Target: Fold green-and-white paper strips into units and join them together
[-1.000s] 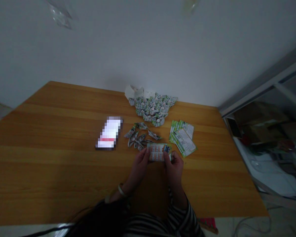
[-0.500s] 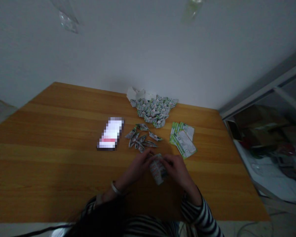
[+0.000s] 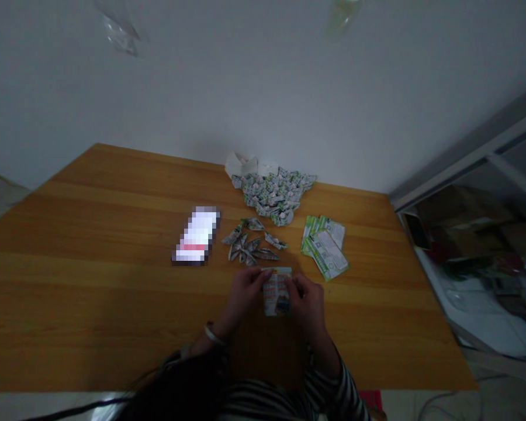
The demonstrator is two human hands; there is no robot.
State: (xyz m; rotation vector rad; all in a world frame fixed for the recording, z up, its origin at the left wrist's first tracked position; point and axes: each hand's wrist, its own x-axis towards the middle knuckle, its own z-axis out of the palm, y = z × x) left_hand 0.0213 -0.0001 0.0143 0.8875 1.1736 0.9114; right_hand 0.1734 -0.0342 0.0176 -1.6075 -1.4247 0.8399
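A small printed paper card (image 3: 276, 291) lies upright on the wooden table (image 3: 92, 280) between my hands. My left hand (image 3: 244, 292) pinches its left edge and my right hand (image 3: 307, 299) pinches its right edge, fingers closed on it. Just beyond the card lie several folded paper pieces (image 3: 251, 245). A bigger heap of folded pieces (image 3: 272, 192) sits near the wall. A stack of flat green and white cards (image 3: 325, 247) lies to the right of my hands.
A phone with a lit screen (image 3: 196, 236) lies left of the folded pieces. The white wall (image 3: 263, 88) runs behind the table. Right of the table's edge stands a metal frame (image 3: 486, 158) with cluttered boxes and cables below.
The card was held lengthwise a second ago. My hands turned it and drew it nearer, and it now stands upright between them on the table.
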